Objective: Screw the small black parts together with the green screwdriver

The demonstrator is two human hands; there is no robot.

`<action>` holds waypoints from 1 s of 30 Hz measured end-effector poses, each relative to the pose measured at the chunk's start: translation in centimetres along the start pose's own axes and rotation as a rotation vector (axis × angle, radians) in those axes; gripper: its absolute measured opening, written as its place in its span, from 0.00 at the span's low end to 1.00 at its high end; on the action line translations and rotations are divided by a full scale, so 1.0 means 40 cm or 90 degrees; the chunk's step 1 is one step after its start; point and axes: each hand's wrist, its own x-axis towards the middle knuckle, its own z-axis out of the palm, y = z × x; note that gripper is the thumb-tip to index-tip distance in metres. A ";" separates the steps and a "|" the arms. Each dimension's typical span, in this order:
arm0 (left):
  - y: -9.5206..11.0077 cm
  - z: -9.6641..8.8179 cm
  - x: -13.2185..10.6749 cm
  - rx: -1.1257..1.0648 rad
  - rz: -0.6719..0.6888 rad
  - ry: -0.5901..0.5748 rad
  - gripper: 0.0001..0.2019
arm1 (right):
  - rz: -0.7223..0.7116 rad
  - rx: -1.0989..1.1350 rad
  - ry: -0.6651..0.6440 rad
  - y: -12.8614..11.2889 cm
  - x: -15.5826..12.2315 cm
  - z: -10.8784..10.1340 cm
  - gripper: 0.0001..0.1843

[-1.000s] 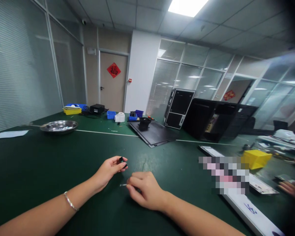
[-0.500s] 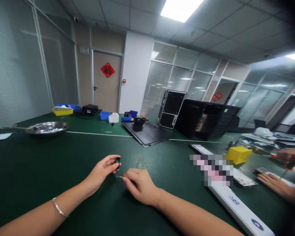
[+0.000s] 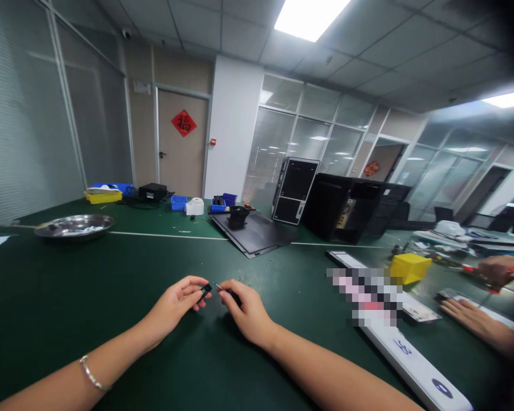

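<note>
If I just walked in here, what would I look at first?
You'd probably look first at the left hand and right hand near the middle of the big green table, where the left holds a small black part and the right a thin metal pin. Straight ahead, a red diamond sign stands out on the door. To the right, a bright yellow box sits on the table.

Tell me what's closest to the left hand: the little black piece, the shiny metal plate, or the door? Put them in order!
1. Little black piece: pinched in the left hand's fingertips.
2. Shiny metal plate: on the green table, ahead and left.
3. Door: back wall, beyond the table.
</note>
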 end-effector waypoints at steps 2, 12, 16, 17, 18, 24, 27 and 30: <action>-0.001 -0.001 0.001 0.008 0.001 -0.002 0.17 | -0.006 -0.020 -0.021 0.000 -0.001 0.001 0.11; 0.008 0.005 -0.006 0.035 -0.019 0.037 0.18 | 0.015 -0.167 -0.055 -0.006 0.001 0.002 0.11; 0.019 0.009 -0.010 0.058 -0.019 0.051 0.18 | 0.010 -0.186 -0.060 -0.009 -0.001 0.001 0.11; 0.021 0.009 -0.010 0.063 -0.019 0.053 0.17 | 0.007 -0.191 -0.061 -0.008 -0.002 0.001 0.11; 0.021 0.009 -0.010 0.066 -0.018 0.052 0.17 | 0.003 -0.196 -0.062 -0.008 -0.002 0.001 0.11; 0.012 -0.003 -0.006 0.072 -0.015 0.024 0.14 | -0.012 -0.195 -0.061 0.002 -0.006 0.001 0.11; 0.004 -0.015 -0.002 0.068 -0.026 0.009 0.14 | -0.025 -0.175 -0.069 0.002 -0.007 0.000 0.11; 0.001 -0.024 0.000 0.053 -0.036 -0.021 0.14 | -0.041 -0.142 -0.077 -0.003 -0.008 -0.004 0.12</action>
